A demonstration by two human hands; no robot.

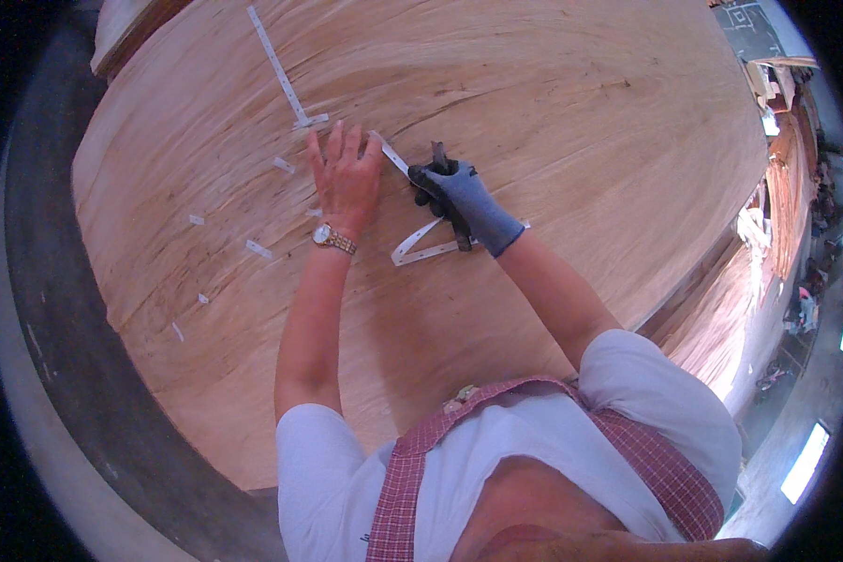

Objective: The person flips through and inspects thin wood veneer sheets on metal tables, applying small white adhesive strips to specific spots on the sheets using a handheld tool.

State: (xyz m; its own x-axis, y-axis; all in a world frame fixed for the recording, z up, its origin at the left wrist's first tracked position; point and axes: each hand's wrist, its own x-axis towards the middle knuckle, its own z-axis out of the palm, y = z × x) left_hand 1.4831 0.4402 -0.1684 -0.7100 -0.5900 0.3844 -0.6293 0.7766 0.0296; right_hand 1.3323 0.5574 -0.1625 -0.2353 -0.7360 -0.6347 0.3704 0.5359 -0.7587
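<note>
A broad sheet of wood veneer (581,131) with curved grain lies under both hands. My left hand (348,183), bare and with a wristwatch, rests flat on it, fingers stretched out and slightly apart. To its right, my right hand (464,197) wears a grey glove with dark fingertips. It is closed round a dark bar-shaped tool (462,234), whose exact kind I cannot make out. A dotted white tape strip (395,155) runs from near my left fingertips to the gloved fingers. More tape (431,253) lies in a bent loop below the glove.
A long tape strip (276,61) runs across the veneer beyond my left hand, ending at a short crosspiece. Several small tape pieces (258,249) dot the left side. Stacked veneer (787,197) lies at the right, and a dark floor band (56,281) borders the left.
</note>
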